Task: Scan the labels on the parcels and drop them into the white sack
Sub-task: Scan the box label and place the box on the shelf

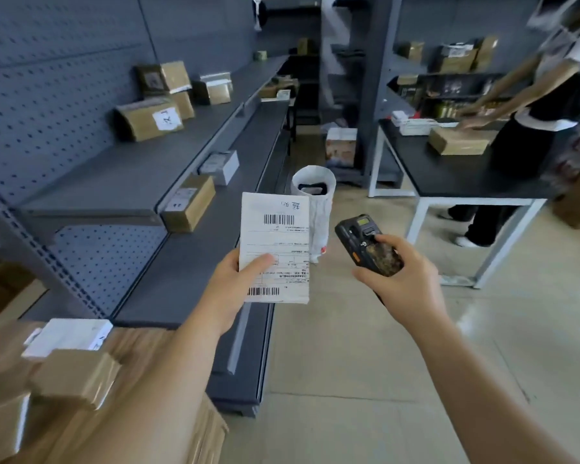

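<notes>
My left hand (233, 283) grips a flat white parcel (277, 236) by its lower left edge, label side up, with barcodes near the top and bottom. My right hand (406, 276) holds a black handheld scanner (369, 242), thumb on its face, its head aimed toward the parcel. The two are apart by a small gap. The white sack (315, 195) stands open on the floor just beyond the parcel, with something dark inside.
Grey shelves (141, 169) on the left carry several brown boxes (148, 120) and small white parcels. More boxes (74, 376) sit at the lower left. A person (533, 105) stands at a black table (456, 175) on the right with a box.
</notes>
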